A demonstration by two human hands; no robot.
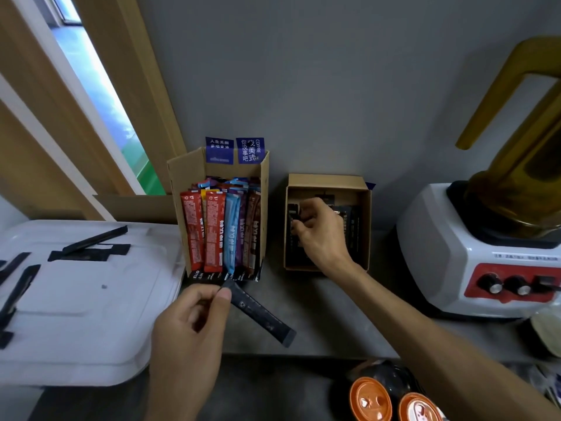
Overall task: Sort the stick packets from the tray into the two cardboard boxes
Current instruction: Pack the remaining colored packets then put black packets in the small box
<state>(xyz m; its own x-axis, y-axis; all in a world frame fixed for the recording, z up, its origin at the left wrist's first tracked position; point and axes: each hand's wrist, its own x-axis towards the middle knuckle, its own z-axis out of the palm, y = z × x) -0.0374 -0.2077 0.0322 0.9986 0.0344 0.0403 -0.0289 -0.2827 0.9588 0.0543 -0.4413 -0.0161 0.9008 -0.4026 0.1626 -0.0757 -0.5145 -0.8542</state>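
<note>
My left hand [189, 325] pinches one end of a black stick packet [261, 314] that slants down to the right above the grey counter. My right hand [320, 235] reaches into the right cardboard box [365, 229], its fingers closed around black packets [352, 226] stacked inside. The left cardboard box [179, 192] stands open toward me and holds several coloured packets [215, 229] upright: red, blue, purple, brown. The white tray [91, 305] at the left carries several black packets [91, 249].
A white and red blender base [473, 256] with an amber jar stands at the right. Two orange-lidded cups [368, 401] sit at the counter's near edge. A grey wall runs behind the boxes, a window at the left.
</note>
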